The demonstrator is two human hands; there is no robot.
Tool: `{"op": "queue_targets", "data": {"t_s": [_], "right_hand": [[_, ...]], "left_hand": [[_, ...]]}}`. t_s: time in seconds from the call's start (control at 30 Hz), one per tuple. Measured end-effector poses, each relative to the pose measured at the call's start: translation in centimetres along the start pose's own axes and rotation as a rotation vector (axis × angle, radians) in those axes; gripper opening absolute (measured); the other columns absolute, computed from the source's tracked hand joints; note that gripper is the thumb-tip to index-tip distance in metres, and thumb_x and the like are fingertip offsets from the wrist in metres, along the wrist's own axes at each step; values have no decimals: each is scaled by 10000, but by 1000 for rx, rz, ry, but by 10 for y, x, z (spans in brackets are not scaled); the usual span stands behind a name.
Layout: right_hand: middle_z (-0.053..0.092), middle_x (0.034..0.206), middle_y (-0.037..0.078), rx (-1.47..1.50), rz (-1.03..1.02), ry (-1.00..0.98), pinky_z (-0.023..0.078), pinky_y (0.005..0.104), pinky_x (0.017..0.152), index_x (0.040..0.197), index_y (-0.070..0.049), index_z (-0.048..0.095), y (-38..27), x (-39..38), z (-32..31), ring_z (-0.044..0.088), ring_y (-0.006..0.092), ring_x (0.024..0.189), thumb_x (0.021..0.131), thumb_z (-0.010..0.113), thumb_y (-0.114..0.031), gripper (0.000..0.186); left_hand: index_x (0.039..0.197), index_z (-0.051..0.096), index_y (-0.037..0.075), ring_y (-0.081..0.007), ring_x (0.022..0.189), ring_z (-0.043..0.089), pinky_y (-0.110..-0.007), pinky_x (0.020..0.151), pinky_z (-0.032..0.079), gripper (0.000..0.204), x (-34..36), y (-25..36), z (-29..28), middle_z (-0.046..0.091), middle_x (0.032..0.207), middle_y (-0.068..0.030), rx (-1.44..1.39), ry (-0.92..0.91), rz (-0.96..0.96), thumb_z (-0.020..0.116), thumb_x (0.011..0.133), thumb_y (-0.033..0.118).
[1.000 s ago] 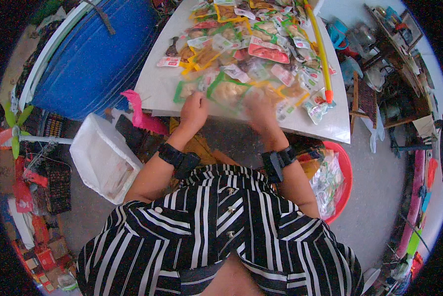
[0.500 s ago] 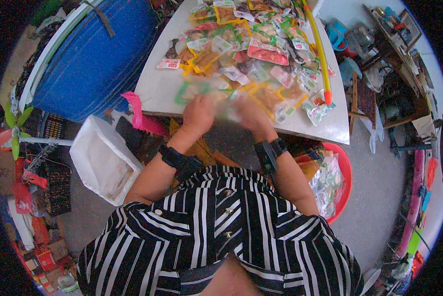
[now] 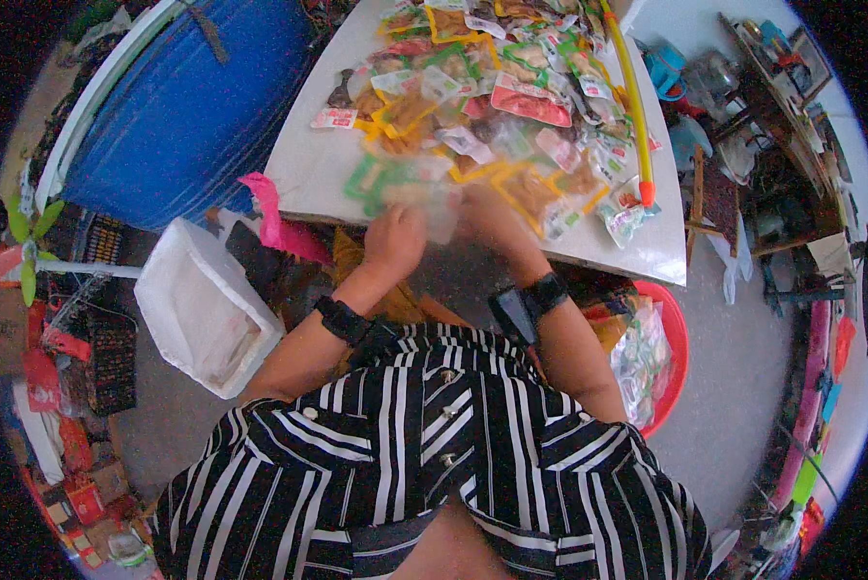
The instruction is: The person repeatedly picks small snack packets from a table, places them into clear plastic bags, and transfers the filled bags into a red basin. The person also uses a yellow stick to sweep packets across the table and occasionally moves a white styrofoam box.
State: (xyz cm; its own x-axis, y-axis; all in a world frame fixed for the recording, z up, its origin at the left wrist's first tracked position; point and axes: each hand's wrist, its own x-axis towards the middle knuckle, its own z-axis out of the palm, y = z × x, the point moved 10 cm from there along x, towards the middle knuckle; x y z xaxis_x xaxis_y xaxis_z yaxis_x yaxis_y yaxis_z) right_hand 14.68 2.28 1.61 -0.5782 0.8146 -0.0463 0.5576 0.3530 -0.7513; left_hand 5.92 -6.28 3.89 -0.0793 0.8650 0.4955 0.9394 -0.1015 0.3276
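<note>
My left hand (image 3: 397, 240) is closed on the lower edge of a clear, green-edged plastic food packet (image 3: 395, 182), held over the near edge of the white table (image 3: 303, 164). Motion smears the packet, and its contents are hard to make out. At the packet's right side is my right hand (image 3: 497, 227); its fingers are too blurred to show whether they grip it. Just beyond my hands lies a spread of sealed food packets, among them a yellow-edged packet (image 3: 528, 188) close to my right hand and a red-labelled packet (image 3: 532, 100) farther back.
A yellow tube with orange ends (image 3: 635, 116) lies along the table's right side. Below the table's near right corner stands a red tub (image 3: 683, 353) holding packets. A white foam box (image 3: 177, 309) is at left, near a pink cloth (image 3: 277, 227) and a large blue container (image 3: 192, 106).
The green-edged packet shows more fully between my hands, still blurred. My left hand has shifted slightly to the right and stays closed on it. The packets on the table lie as before.
</note>
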Motion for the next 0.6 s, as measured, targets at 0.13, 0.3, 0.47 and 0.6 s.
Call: {"op": "queue_targets", "data": {"t_s": [0.13,0.3,0.47,0.6], "right_hand": [[548,733,201,-308,-359,-110,422,408,614,703,4,559,-19,21,46,528,362,701,731,500,-244,256],[549,714,150,-485,-552,-115,431,379,634,671,-41,569,-24,27,77,529,323,715,640,551,-185,149],[549,678,115,-600,-688,-243,424,373,638,724,-63,578,-29,17,95,525,302,704,627,560,-195,165],[535,672,99,10,-409,-176,405,382,616,683,-75,573,-24,29,88,515,282,692,636,537,-195,133]], "left_hand": [[751,507,68,-339,620,509,-440,524,409,88,-1,-2,0,523,766,-125,-1,56,25,492,685,123],[814,520,84,-307,712,504,-416,593,407,159,-6,-9,6,515,809,-107,59,-90,-31,524,665,141],[925,521,105,-280,892,453,-420,763,348,306,-23,-5,-13,485,928,-90,130,3,66,570,632,174],[972,505,86,-287,993,416,-422,835,312,380,-24,-20,-13,460,1019,-95,183,30,102,571,605,158]]}}
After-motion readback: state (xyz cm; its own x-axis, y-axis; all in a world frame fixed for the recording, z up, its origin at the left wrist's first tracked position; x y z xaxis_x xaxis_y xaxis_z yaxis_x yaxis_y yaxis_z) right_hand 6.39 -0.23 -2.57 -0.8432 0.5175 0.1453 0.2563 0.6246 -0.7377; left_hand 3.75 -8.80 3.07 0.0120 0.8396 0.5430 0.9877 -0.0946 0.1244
